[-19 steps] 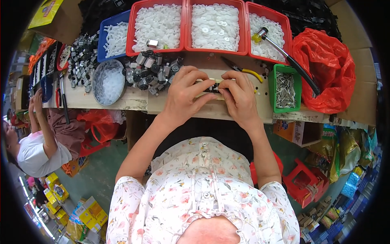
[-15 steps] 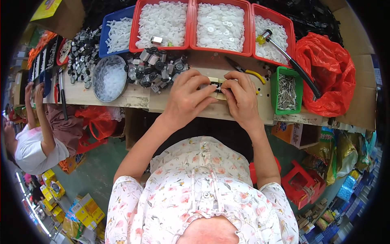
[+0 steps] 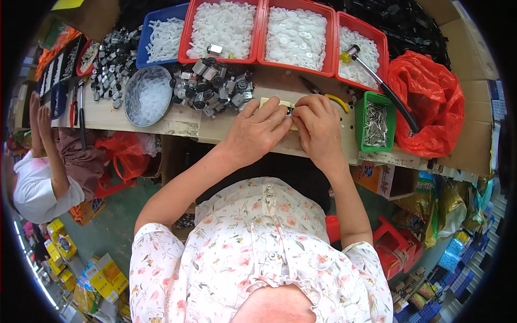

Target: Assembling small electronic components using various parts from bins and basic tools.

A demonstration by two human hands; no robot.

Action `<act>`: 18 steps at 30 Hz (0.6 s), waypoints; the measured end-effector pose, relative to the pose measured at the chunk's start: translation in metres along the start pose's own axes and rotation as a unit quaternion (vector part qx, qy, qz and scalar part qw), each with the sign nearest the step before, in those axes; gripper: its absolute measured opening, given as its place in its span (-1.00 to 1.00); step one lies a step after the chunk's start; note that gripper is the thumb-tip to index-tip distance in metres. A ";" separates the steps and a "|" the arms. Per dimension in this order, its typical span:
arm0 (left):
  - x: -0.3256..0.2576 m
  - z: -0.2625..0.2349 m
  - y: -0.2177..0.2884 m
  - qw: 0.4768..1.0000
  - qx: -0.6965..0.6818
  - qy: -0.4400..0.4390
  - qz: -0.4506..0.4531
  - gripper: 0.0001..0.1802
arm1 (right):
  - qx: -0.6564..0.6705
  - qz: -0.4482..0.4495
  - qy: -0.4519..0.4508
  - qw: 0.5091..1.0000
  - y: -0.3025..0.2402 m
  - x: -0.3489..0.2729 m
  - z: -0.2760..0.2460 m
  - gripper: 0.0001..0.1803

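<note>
My left hand [image 3: 260,129] and my right hand [image 3: 319,126] meet over a pale yellow block [image 3: 274,103] on the wooden bench [image 3: 161,125]. The fingertips of both hands pinch a small dark part at the block's right end. Most of the block is hidden under my fingers. A heap of small grey and black motors [image 3: 215,86] lies just behind my left hand. Yellow-handled pliers [image 3: 323,92] lie behind my right hand.
Red trays [image 3: 261,29] and a blue tray [image 3: 161,33] of white plastic parts line the back. A round bowl [image 3: 146,96], a green bin of metal pins [image 3: 376,121], a hammer [image 3: 379,81] and a red bag [image 3: 431,102] stand around. Another person [image 3: 37,177] sits at the left.
Both hands stay on the block; the fingers have shifted slightly. The view has moved a little.
</note>
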State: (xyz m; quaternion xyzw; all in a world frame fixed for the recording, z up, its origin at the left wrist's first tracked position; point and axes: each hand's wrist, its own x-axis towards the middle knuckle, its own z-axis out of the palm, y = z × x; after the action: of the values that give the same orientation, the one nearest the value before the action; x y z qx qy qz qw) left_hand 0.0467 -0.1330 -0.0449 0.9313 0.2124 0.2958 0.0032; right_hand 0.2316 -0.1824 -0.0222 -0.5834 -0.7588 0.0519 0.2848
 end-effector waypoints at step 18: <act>0.044 -0.020 -0.011 0.986 -0.162 0.015 -0.049 -0.72 | -0.192 0.223 0.072 0.953 0.097 -0.057 -0.076 -0.84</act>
State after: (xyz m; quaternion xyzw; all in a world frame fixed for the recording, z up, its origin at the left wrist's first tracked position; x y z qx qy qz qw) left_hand 0.0638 -0.1080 -0.0056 0.9023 0.2074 0.3400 0.1650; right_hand 0.3607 -0.2233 -0.0194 -0.7840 -0.5821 -0.0751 0.2022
